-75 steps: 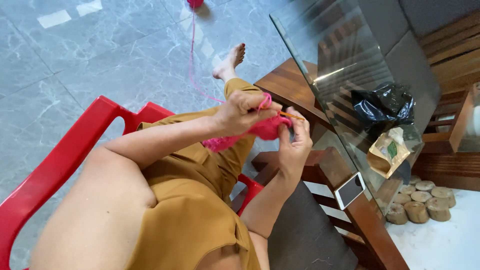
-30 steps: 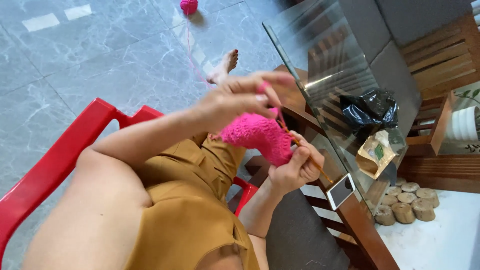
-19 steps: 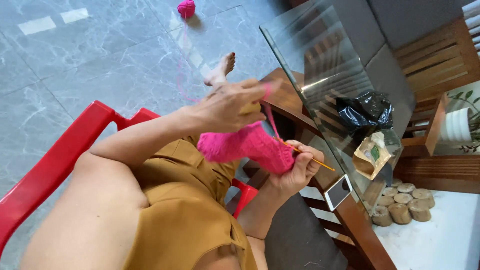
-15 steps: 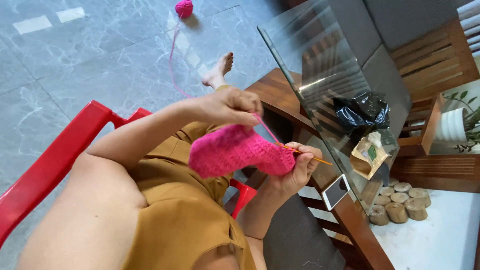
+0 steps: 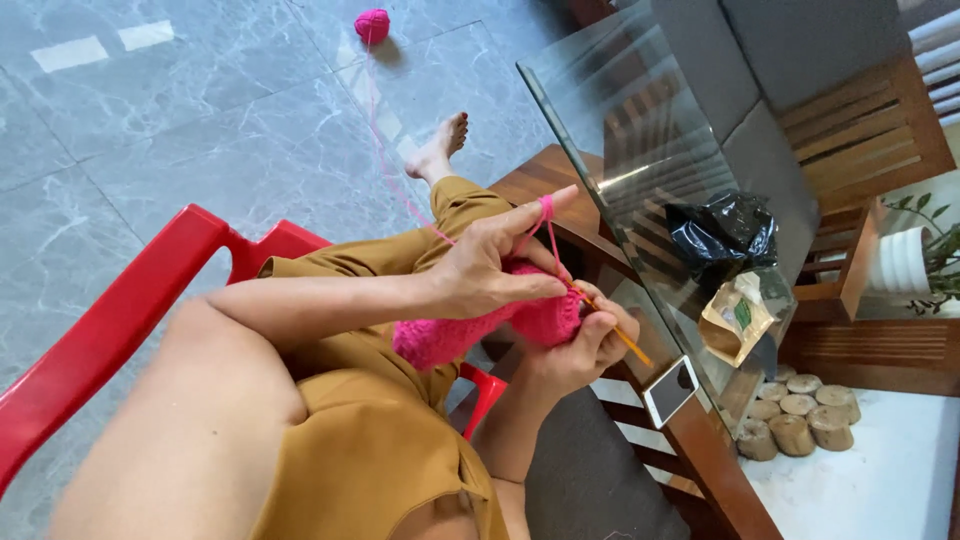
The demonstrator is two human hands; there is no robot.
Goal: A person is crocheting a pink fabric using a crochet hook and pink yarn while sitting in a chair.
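Observation:
My left hand (image 5: 490, 272) pinches the top of a pink crocheted piece (image 5: 450, 338) that rests on my lap. A pink yarn strand (image 5: 385, 160) is looped over its raised index finger. My right hand (image 5: 582, 345) grips the piece's other end and holds a yellow-orange crochet hook (image 5: 625, 346), whose tip is buried in the stitches. The strand runs across the floor to a pink yarn ball (image 5: 372, 25) far ahead. I sit in a red plastic chair (image 5: 120, 320) in brown clothes, with one bare foot (image 5: 440, 150) stretched out.
A glass-topped wooden table (image 5: 640, 130) stands close on the right, bearing a black plastic bag (image 5: 725, 230), a brown paper pouch (image 5: 735, 320) and a phone (image 5: 672, 390). Beyond it are wood slices (image 5: 795, 420), a white planter (image 5: 900, 262) and a wooden bench (image 5: 860, 130). Grey marble floor (image 5: 150, 130) lies to the left.
The pink piece has come down from chest height and now lies bunched on my lap. My left hand's index finger has straightened with the yarn over it.

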